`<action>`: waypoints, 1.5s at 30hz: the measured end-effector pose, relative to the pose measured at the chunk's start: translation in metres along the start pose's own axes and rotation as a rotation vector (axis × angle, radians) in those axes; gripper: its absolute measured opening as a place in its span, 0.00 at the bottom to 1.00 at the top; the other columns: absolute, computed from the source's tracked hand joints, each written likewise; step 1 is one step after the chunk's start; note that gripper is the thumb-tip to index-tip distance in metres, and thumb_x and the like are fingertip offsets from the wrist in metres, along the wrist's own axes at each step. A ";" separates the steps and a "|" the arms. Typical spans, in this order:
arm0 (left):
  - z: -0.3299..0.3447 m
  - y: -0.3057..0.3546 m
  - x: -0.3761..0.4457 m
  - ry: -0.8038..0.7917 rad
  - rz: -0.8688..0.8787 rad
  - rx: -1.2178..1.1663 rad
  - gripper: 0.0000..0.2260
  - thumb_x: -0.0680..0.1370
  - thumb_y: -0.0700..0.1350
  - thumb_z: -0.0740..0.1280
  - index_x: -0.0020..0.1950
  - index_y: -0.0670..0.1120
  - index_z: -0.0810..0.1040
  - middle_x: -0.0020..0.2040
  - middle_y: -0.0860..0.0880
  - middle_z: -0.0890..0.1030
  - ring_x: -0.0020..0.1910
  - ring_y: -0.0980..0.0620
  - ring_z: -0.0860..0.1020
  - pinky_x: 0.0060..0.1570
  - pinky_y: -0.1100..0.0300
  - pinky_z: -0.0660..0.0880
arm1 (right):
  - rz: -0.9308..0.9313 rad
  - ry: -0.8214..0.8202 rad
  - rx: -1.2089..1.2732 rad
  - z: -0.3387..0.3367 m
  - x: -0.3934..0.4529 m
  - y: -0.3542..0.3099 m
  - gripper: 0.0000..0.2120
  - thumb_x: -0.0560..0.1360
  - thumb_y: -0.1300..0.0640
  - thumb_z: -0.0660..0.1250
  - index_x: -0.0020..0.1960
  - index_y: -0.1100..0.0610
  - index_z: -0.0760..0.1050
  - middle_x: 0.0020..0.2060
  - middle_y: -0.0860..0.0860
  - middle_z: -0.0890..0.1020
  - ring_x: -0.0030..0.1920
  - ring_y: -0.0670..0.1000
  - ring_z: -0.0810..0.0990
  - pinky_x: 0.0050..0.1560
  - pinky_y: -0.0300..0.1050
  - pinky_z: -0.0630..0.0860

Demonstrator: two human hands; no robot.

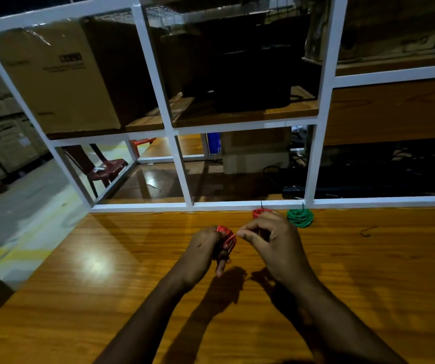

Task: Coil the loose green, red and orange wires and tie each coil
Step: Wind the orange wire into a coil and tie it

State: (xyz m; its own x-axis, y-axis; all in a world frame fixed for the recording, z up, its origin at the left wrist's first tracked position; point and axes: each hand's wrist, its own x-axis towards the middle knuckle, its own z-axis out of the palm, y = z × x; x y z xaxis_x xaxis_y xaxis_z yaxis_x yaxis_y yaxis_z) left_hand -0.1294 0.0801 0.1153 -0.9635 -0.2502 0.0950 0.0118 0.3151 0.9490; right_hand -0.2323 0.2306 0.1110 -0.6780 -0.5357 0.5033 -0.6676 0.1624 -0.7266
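In the head view, both hands are raised a little above the wooden table (106, 298). The left hand (203, 252) has its fingers curled around an orange-red coil of wire (227, 236). The loops come out at the upper right side of this hand, between the thumb side and the fingers, and the lower part of the coil is hidden behind the fingers. One finger of this hand points down toward the table, under the coil.

The right hand (271, 243) is just beside the coil, on its right. Its thumb and forefinger are pressed together at the tips, and they pinch a thin free end of wire (233, 236) that goes from the coil to the fingertips. The other fingers of this hand are curled loosely; I cannot tell if they touch the wire.

At the far edge of the table, a red coil (259, 212) lies flat, partly hidden behind the right hand, with a short dark tie end standing up from it. Just to the right of it, apart from it, lies a green coil (300, 217), also with a dark tie end standing up. Both coils are close to the white frame (237, 204) that borders the table. Further right on the table lies a small dark piece of wire (367, 231), bent, well apart from the hands.
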 end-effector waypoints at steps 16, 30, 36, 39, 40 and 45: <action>0.017 0.022 -0.002 -0.117 -0.016 -0.350 0.13 0.84 0.49 0.61 0.43 0.46 0.79 0.29 0.49 0.69 0.29 0.53 0.74 0.36 0.53 0.65 | 0.259 -0.175 0.763 -0.010 0.006 0.006 0.08 0.71 0.56 0.73 0.42 0.57 0.75 0.39 0.49 0.84 0.44 0.48 0.83 0.43 0.42 0.81; 0.032 0.039 0.013 -0.099 0.037 -0.417 0.15 0.86 0.48 0.57 0.66 0.44 0.78 0.29 0.52 0.66 0.27 0.54 0.69 0.36 0.56 0.65 | 0.159 -0.151 0.717 -0.038 0.016 0.005 0.10 0.73 0.54 0.71 0.47 0.61 0.76 0.50 0.53 0.85 0.54 0.52 0.84 0.52 0.46 0.82; 0.053 0.042 0.022 -0.045 0.056 -0.387 0.17 0.85 0.50 0.59 0.47 0.42 0.81 0.30 0.46 0.70 0.28 0.52 0.71 0.34 0.61 0.69 | 0.170 -0.088 0.648 -0.049 0.013 0.016 0.11 0.74 0.52 0.71 0.47 0.61 0.77 0.43 0.57 0.83 0.49 0.56 0.84 0.49 0.49 0.83; 0.066 0.046 0.026 0.034 0.067 -0.354 0.14 0.83 0.47 0.61 0.43 0.43 0.79 0.33 0.45 0.79 0.30 0.51 0.74 0.36 0.61 0.74 | 0.174 -0.073 0.634 -0.056 0.013 0.023 0.09 0.75 0.53 0.72 0.45 0.58 0.77 0.41 0.57 0.82 0.46 0.55 0.83 0.48 0.50 0.82; 0.070 0.046 0.027 0.061 0.074 -0.339 0.13 0.83 0.47 0.62 0.43 0.43 0.80 0.35 0.45 0.80 0.30 0.52 0.75 0.36 0.61 0.75 | 0.175 -0.070 0.631 -0.059 0.012 0.027 0.08 0.75 0.53 0.72 0.44 0.57 0.76 0.40 0.56 0.82 0.45 0.54 0.83 0.47 0.49 0.82; 0.094 0.044 0.031 0.156 0.151 0.009 0.09 0.82 0.51 0.62 0.49 0.47 0.77 0.39 0.55 0.80 0.37 0.58 0.77 0.38 0.63 0.74 | 0.202 -0.052 0.665 -0.075 0.005 0.046 0.07 0.74 0.53 0.71 0.44 0.56 0.77 0.38 0.51 0.83 0.44 0.51 0.83 0.46 0.46 0.82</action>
State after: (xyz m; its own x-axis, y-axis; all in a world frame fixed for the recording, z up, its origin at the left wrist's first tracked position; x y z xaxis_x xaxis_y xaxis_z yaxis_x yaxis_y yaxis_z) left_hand -0.1843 0.1721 0.1317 -0.8978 -0.3382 0.2821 0.1498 0.3679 0.9177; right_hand -0.2892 0.2973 0.1155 -0.7425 -0.5898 0.3175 -0.1890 -0.2703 -0.9440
